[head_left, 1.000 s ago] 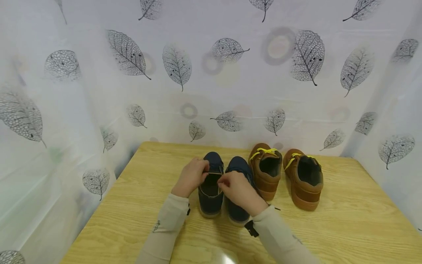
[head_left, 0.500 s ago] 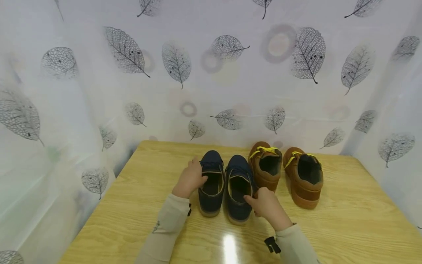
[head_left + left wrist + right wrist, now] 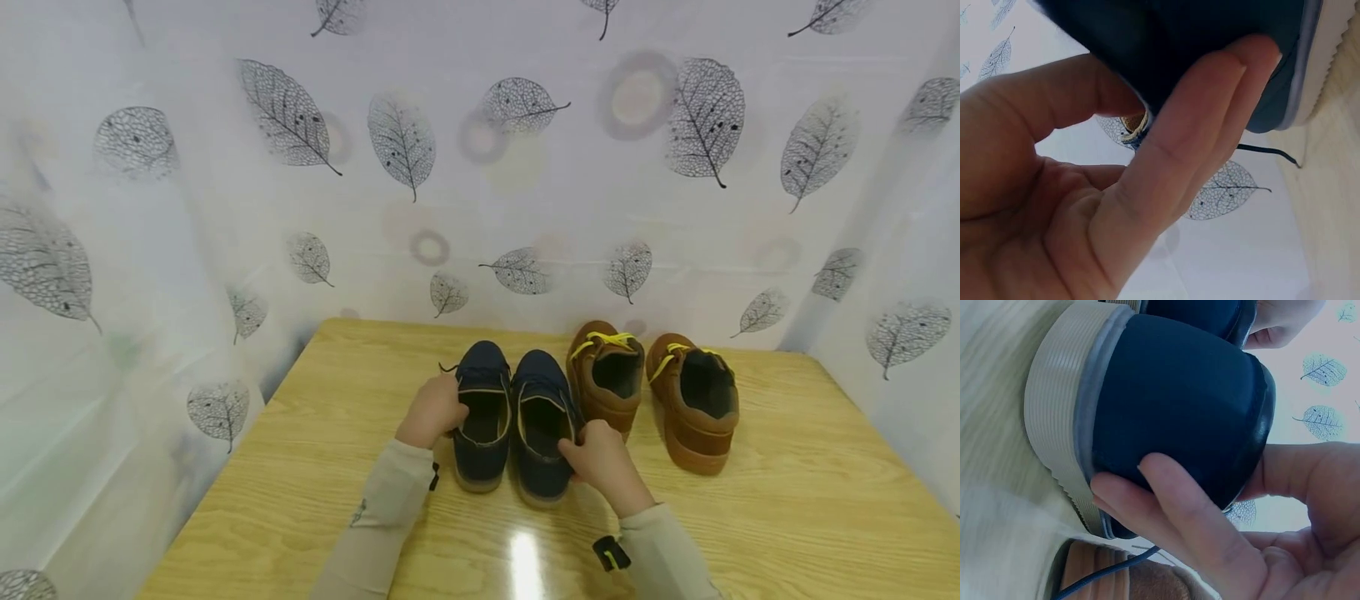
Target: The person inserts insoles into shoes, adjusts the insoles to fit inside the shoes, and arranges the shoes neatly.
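Two navy lace-up shoes stand side by side on the wooden table, toes toward the curtain. My left hand (image 3: 432,410) grips the outer side of the left navy shoe (image 3: 480,462), thumb inside the opening and fingers along the outside. In the left wrist view, those fingers press flat on the dark upper (image 3: 1285,81). My right hand (image 3: 606,462) pinches the outer rim of the right navy shoe (image 3: 542,477) near the heel. The right wrist view shows its fingers against the side of the heel (image 3: 1172,387), thumb over the rim. A dark lace (image 3: 1107,572) trails beside it.
Close on the right stand two brown shoes with yellow laces, the nearer brown shoe (image 3: 611,400) beside the navy pair and the other brown shoe (image 3: 693,417) farther right. A leaf-print curtain (image 3: 480,192) hangs behind the table (image 3: 810,500).
My right hand has moved from the left shoe's opening to the right shoe's outer rim. My left hand has shifted from the lace area down to the left shoe's side. The shoes stay nearly in place.
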